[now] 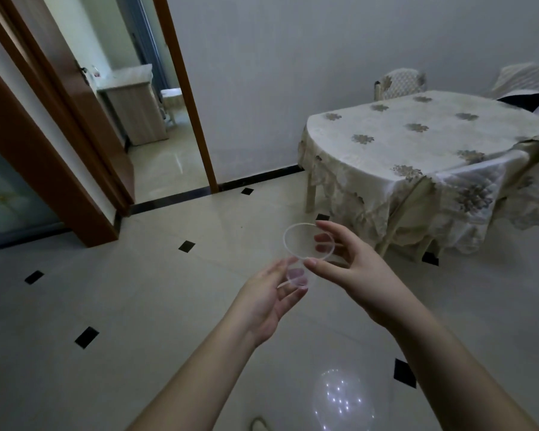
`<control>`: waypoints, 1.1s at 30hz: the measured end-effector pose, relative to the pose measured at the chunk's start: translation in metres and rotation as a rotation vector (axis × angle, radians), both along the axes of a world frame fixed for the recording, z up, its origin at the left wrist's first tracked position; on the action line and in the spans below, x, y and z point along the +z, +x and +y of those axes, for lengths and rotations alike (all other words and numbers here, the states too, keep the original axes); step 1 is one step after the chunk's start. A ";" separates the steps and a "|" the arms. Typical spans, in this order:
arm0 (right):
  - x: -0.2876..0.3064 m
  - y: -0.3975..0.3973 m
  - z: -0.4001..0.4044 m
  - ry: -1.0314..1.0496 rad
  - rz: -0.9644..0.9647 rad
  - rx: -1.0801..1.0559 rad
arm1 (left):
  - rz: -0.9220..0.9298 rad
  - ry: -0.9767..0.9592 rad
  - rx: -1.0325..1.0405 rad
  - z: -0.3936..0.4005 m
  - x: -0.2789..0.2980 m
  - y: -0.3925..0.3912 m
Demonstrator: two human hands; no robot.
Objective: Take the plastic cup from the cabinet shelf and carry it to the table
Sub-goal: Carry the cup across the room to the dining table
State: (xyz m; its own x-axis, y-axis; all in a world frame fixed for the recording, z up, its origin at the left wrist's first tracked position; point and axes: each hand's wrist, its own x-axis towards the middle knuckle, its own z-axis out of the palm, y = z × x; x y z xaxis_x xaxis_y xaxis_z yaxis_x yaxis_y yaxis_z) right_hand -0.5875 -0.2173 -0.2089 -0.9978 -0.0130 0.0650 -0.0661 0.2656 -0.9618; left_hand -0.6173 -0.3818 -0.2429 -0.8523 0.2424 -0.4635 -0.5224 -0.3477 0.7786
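A clear plastic cup [302,244] is held in front of me above the tiled floor, its round rim tilted toward me. My right hand [352,272] grips it near the rim with thumb and fingers. My left hand [273,298] cups its base from below. The table [417,144], covered with a cream cloth printed with leaf patterns, stands ahead to the right, well apart from the cup. The cabinet is not in view.
Chairs [400,84] with patterned covers stand behind and beside the table. An open doorway [156,119] with brown frames lies at the left, a vanity unit beyond it. The pale tiled floor [137,290] with black diamond insets stretches between me and the table.
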 end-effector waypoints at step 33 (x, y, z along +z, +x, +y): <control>-0.021 -0.449 0.019 -0.001 0.073 -0.079 | 0.013 -0.007 -0.118 0.018 -0.007 -0.465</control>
State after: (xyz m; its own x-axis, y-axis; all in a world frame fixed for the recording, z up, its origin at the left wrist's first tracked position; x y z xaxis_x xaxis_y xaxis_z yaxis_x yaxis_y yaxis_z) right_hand -1.0364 -0.1982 -0.2301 -0.9883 0.0655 0.1377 -0.1151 0.2717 -0.9555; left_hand -1.0823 -0.3638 -0.2499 -0.8242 0.3383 -0.4542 -0.5488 -0.2792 0.7879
